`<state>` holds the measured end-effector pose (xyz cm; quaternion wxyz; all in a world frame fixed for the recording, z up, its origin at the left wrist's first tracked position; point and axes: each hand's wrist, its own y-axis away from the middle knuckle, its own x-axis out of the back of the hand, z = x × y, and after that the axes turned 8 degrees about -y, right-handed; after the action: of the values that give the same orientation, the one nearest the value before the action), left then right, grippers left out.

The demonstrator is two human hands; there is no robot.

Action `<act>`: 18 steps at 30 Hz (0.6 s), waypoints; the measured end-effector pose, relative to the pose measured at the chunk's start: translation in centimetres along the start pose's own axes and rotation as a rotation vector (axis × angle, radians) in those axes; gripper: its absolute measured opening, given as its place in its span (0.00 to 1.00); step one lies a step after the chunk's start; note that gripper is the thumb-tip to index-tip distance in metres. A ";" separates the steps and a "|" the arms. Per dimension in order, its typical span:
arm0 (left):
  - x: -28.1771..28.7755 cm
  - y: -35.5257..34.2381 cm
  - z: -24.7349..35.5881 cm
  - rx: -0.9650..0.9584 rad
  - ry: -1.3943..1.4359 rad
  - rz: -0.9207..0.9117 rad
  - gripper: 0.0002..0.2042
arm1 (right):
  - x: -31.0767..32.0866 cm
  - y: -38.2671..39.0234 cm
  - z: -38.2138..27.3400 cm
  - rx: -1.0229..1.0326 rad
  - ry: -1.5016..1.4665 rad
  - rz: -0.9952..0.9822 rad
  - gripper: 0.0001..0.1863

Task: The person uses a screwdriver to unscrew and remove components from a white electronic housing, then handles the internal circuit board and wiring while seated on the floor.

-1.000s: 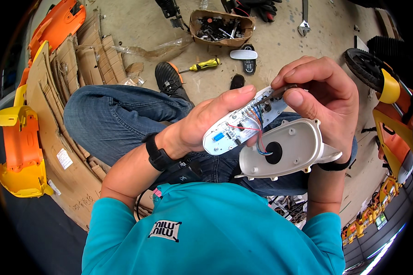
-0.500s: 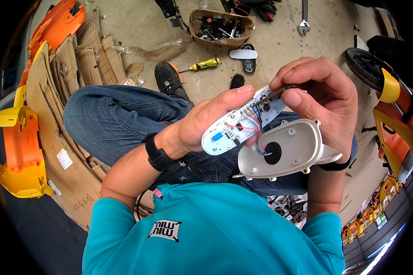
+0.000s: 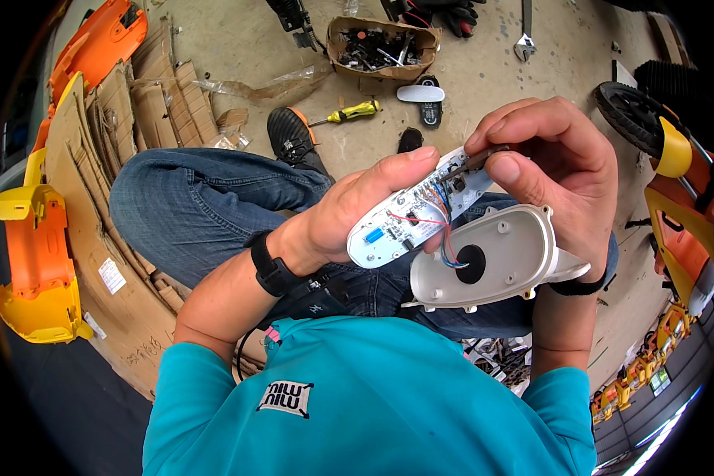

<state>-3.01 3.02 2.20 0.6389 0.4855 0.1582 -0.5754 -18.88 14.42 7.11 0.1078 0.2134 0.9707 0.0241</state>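
My left hand (image 3: 349,198) is closed around a long white circuit board (image 3: 382,243), its thumb along the upper edge. The board is held tilted, its far end up and to the right. Between the thumb and fingers of my right hand (image 3: 567,163) is a slim dark tool, perhaps tweezers (image 3: 477,160); its tip lies over the board's components. Thin red and blue wires (image 3: 447,230) run from the board into an open off-white plastic housing (image 3: 523,242), beside a black round patch. That housing hangs below my right palm; what supports it is partly hidden.
On the floor ahead are a yellow-handled screwdriver (image 3: 353,112), a cardboard box (image 3: 389,73) of small hardware and an adjustable wrench (image 3: 524,47). Flattened cardboard (image 3: 95,206) and orange-yellow plastic parts (image 3: 40,266) lie left. A wheel (image 3: 631,119) stands at right.
The board and housing have shifted very slightly. Both hands keep the same hold, and the tool remains over the board.
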 end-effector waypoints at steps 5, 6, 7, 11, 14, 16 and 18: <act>0.2 0.0 0.0 0.003 -0.010 -0.004 0.26 | 0.0 0.0 0.0 -0.002 0.000 0.002 0.09; 0.2 0.0 0.0 0.003 -0.012 -0.005 0.26 | 0.0 0.0 0.0 -0.001 0.000 0.001 0.09; 0.3 0.0 -0.1 0.005 -0.016 -0.006 0.26 | -0.1 0.0 0.0 0.000 0.001 0.001 0.09; 0.2 0.0 -0.2 0.022 -0.012 0.010 0.26 | 0.0 0.0 0.0 -0.004 -0.009 0.004 0.09; 0.2 0.0 -0.2 0.014 -0.015 0.008 0.26 | -0.1 0.0 -0.1 -0.009 -0.012 0.008 0.09; 0.2 0.0 -0.2 0.007 -0.012 0.003 0.26 | 0.0 0.0 0.0 -0.007 -0.010 0.004 0.09; 0.2 0.0 0.0 0.007 0.003 -0.001 0.26 | 0.0 0.0 0.0 -0.006 -0.009 0.003 0.09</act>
<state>-2.92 2.95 2.05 0.6367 0.4886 0.1574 -0.5754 -18.91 14.44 7.10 0.1130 0.2146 0.9698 0.0263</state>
